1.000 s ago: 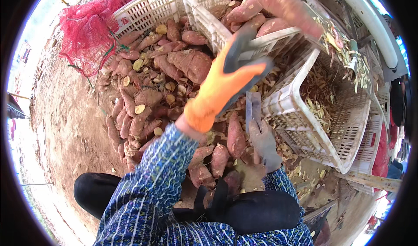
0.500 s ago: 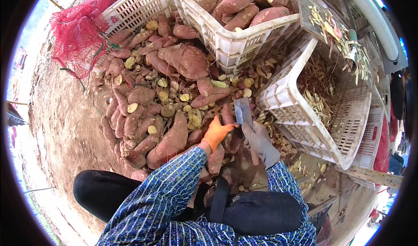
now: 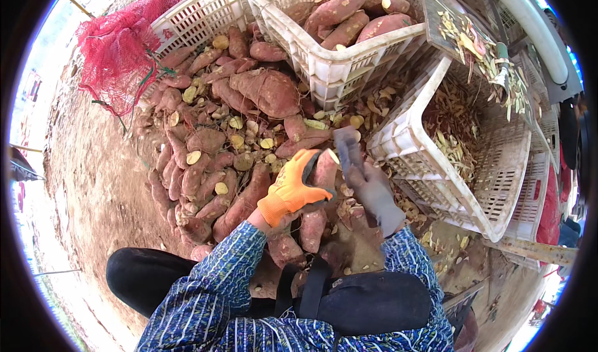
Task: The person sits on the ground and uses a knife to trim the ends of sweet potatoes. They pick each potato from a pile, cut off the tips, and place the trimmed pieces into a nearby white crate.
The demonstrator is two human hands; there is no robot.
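Observation:
My left hand (image 3: 293,189), in an orange glove with dark palm, is wrapped round a sweet potato (image 3: 325,170). The upper end of that sweet potato shows a pale fresh cut. In my right hand (image 3: 377,196), gloved in grey and smeared by motion, is a knife with a broad blade (image 3: 347,143). Its blade points up and away, just right of the cut end and apart from it. Beneath and left of my hands lies a heap of sweet potatoes (image 3: 265,90), with yellowish cut slices (image 3: 221,188) scattered over it.
A white crate (image 3: 330,56) full of sweet potatoes stands at the far middle. To the right, a tilted white crate (image 3: 398,125) holds peelings (image 3: 451,150). A board (image 3: 445,31) with scraps juts over it. Red netting (image 3: 115,59) hangs at the far left.
My left hand has lifted a sweet potato upright, and its pale cut end now shows. My right hand has shifted slightly right and nearer with the knife, which is now blurred.

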